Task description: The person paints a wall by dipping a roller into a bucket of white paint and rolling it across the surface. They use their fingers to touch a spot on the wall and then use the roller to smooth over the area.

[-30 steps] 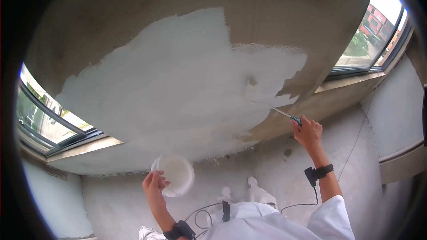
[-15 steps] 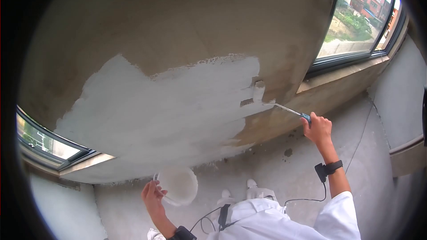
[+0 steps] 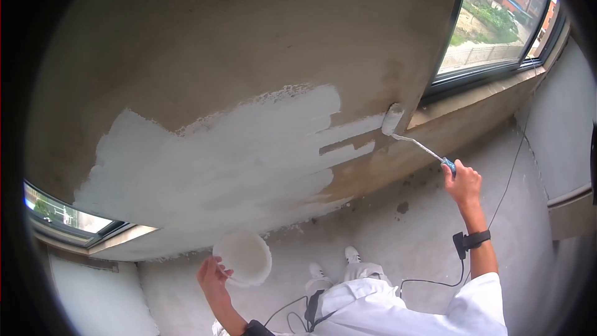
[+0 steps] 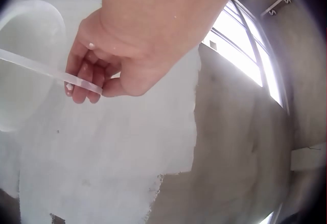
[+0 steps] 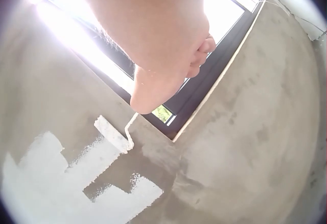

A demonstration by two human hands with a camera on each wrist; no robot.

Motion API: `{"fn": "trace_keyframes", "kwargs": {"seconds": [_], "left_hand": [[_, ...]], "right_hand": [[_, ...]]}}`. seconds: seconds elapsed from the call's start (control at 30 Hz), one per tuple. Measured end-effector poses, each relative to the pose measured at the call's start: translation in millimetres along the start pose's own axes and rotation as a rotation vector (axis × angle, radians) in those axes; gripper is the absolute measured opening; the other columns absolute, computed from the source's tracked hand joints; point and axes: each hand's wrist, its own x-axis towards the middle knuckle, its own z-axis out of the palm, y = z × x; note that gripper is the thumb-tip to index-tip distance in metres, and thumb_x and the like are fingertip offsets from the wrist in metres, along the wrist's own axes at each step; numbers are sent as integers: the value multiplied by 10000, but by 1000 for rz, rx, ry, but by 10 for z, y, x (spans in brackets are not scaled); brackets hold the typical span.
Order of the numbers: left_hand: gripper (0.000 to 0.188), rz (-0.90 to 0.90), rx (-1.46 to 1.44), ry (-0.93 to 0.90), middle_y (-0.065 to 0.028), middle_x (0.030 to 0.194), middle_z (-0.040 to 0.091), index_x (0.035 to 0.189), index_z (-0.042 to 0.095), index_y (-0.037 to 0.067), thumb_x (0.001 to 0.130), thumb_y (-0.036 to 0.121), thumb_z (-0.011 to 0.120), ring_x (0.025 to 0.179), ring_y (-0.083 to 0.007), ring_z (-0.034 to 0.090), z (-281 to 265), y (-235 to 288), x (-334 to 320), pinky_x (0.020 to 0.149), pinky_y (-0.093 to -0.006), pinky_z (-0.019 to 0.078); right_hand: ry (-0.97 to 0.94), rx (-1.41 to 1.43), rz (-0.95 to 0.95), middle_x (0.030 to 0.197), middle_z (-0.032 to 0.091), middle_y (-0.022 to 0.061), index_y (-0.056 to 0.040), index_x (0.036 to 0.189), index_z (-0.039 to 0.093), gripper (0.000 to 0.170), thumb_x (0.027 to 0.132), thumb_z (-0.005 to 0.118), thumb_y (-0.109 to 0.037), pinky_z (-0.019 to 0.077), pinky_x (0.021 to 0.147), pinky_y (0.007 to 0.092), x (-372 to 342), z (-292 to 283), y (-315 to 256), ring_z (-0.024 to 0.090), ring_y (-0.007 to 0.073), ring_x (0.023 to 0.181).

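The right hand (image 3: 464, 184) grips the blue-green handle (image 3: 449, 165) of a paint roller (image 3: 392, 119), whose white sleeve lies against the brown wall close to the right window's lower corner. A fresh white stripe runs left from it into the large white patch (image 3: 224, 162). In the right wrist view the roller (image 5: 113, 134) sits at that stripe's end; the hand (image 5: 163, 65) hides the handle. At lower left, the left hand (image 3: 214, 283) holds a white bucket (image 3: 267, 261) by its rim-side handle. The left wrist view shows the fingers curled round the translucent strap handle (image 4: 46, 69).
Windows stand at the right (image 3: 491, 25) and far left (image 3: 68, 211), each above a pale sill. Grey floor (image 3: 423, 242) lies below the wall, with dark spots. A thin cable (image 3: 513, 171) runs down at the right; the wearer's white shoes (image 3: 352, 254) are below centre.
The roller and right hand have moved right, towards the right window, leaving a white stripe on brown wall. The head view has shifted. The left hand still holds the bucket.
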Motion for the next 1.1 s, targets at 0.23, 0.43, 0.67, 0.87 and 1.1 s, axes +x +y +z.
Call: {"fn": "trace_keyframes", "kwargs": {"seconds": [0.23,0.43,0.67,0.87,1.1], "left_hand": [[253,1,69,-24,-43,667,523,915,641,-27,944,224,627,482,-120,543,-11,23,-11,511,-236,489],[253,4,38,-2,-41,669,523,931,629,-31,948,221,623,506,-132,559,85,4,-144,534,-250,504],[249,15,-5,-11,-30,688,524,927,633,-30,951,216,616,559,-117,541,65,3,-362,563,-257,514],[233,3,32,-45,-33,710,530,918,642,-27,954,201,607,608,-119,544,44,-111,-361,582,-280,533],[239,-38,31,28,-49,748,562,925,645,-19,958,216,617,610,-121,540,-85,-252,-354,588,-287,541]], "right_hand": [[-45,131,-90,520,573,123,-71,678,510,402,894,631,-388,468,501,427,-89,10,-515,612,357,517],[-61,327,-325,510,577,122,-63,682,583,421,862,654,-437,451,469,423,19,27,-1396,595,342,477],[-47,360,-435,511,584,121,-63,693,611,437,855,654,-466,457,466,415,124,269,-1575,606,335,483],[-10,131,-314,544,601,129,-72,695,540,394,863,666,-405,477,493,418,206,308,-445,618,338,506],[-16,21,-178,546,599,132,-78,693,520,384,875,661,-385,477,496,412,77,263,-81,623,344,518]]}}
